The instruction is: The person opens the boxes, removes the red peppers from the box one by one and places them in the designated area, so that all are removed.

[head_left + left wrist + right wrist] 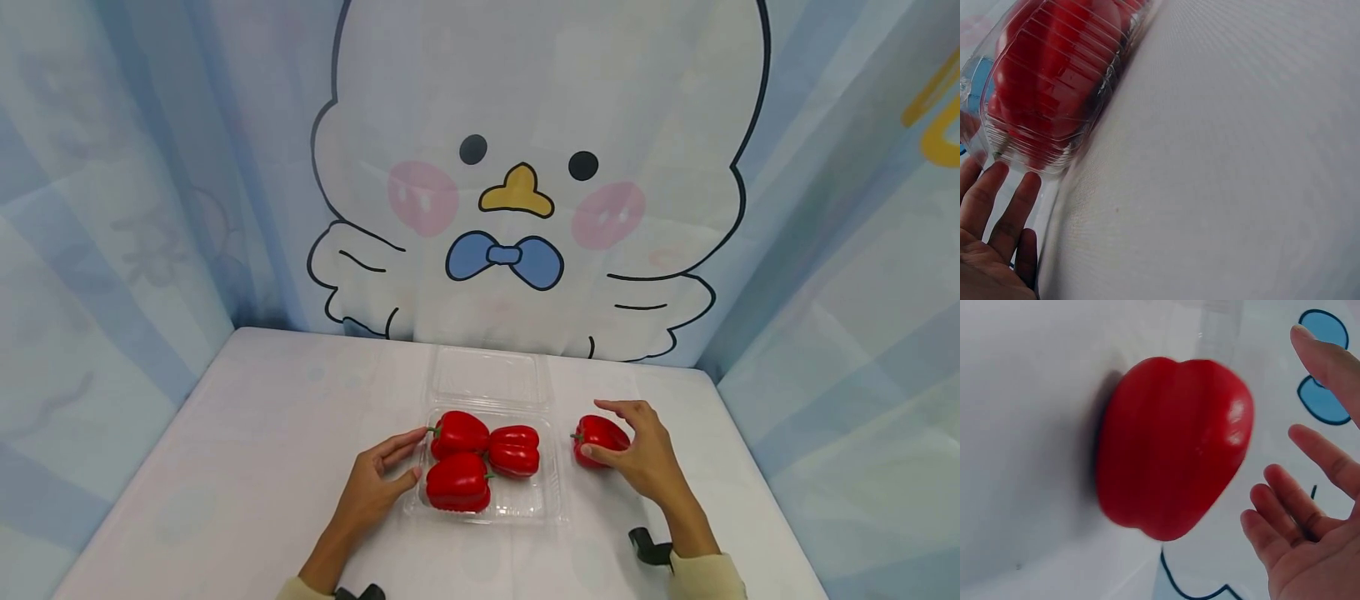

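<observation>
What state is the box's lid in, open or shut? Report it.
Open. In the head view, the lid is folded back on the far side of the box, leaving the three peppers inside uncovered.

The white table point(247, 450) supports an open, clear plastic container point(536, 504). One red bell pepper point(602, 433) lies directly on the table, right of the container.

Red peppers point(458, 483), green stems point(491, 476)

Tray point(525, 498) free near right; peppers point(457, 483) block left
</observation>
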### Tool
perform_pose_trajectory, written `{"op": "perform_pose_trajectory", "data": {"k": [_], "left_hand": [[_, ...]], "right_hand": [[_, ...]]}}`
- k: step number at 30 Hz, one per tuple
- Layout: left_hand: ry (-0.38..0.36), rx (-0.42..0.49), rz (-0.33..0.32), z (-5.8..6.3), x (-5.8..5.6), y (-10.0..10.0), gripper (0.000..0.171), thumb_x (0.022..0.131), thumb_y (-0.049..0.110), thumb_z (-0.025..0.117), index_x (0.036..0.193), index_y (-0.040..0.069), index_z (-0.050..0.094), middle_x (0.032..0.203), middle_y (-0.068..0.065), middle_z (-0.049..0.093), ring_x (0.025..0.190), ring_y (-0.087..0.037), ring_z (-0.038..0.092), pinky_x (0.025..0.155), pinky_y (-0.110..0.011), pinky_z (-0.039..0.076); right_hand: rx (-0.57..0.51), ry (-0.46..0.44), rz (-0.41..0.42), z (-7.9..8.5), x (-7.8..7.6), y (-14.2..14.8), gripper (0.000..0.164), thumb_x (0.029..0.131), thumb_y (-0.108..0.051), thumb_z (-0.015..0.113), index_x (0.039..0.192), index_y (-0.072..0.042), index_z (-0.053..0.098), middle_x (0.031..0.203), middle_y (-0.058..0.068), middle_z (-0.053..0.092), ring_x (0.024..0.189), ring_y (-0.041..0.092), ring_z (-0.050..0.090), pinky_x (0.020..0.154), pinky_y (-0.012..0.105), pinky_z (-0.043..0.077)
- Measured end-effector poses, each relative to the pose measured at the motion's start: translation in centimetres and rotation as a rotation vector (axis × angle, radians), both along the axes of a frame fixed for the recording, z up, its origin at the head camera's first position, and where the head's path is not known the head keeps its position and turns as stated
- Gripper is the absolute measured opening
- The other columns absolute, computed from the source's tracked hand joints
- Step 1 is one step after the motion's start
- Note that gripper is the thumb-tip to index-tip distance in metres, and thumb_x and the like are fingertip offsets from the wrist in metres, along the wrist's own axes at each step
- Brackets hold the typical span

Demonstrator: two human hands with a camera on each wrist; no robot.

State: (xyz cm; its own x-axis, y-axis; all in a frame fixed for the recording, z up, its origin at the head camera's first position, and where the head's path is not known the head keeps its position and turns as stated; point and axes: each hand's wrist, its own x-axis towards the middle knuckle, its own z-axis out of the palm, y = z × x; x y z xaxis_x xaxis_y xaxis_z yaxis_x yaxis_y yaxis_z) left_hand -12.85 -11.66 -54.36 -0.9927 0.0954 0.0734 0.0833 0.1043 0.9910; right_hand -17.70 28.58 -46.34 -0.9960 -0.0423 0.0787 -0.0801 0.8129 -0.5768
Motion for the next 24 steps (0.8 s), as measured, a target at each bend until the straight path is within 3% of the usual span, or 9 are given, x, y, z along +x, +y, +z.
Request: {"op": "perform_pose_trajectory", "data": {"k": [12, 24], "left_hand": [[-0.001, 0.011, 0.003, -0.2, 0.0, 0.0, 0.052, 0.095, 0.008, 0.077, 0.146, 0.01, 0.064, 0.15, -0.008, 0.066, 0.144, -0.03, 0.059, 0.109, -0.01, 0.042], [-0.009, 0.004, 0.007, 0.0, 0.0, 0.1, 0.052, 0.096, 0.008, 0.077, 0.146, 0.01, 0.063, 0.151, -0.008, 0.065, 0.145, -0.029, 0.058, 0.111, -0.011, 0.042]], "right_hand": [[-0.038, 0.096, 0.039, 3.0, 1.8, -2.5, 0.08, 0.08, -0.025, 0.095, 0.151, -0.024, 0.058, 0.152, 0.017, 0.051, 0.141, 0.043, 0.049, 0.102, 0.068, 0.055], [-0.082, 0.226, 0.106, 3.5, 3.6, -4.8, 0.088, 0.07, -0.025, 0.1, 0.148, -0.027, 0.06, 0.147, 0.011, 0.055, 0.134, 0.038, 0.055, 0.093, 0.061, 0.061]]}}
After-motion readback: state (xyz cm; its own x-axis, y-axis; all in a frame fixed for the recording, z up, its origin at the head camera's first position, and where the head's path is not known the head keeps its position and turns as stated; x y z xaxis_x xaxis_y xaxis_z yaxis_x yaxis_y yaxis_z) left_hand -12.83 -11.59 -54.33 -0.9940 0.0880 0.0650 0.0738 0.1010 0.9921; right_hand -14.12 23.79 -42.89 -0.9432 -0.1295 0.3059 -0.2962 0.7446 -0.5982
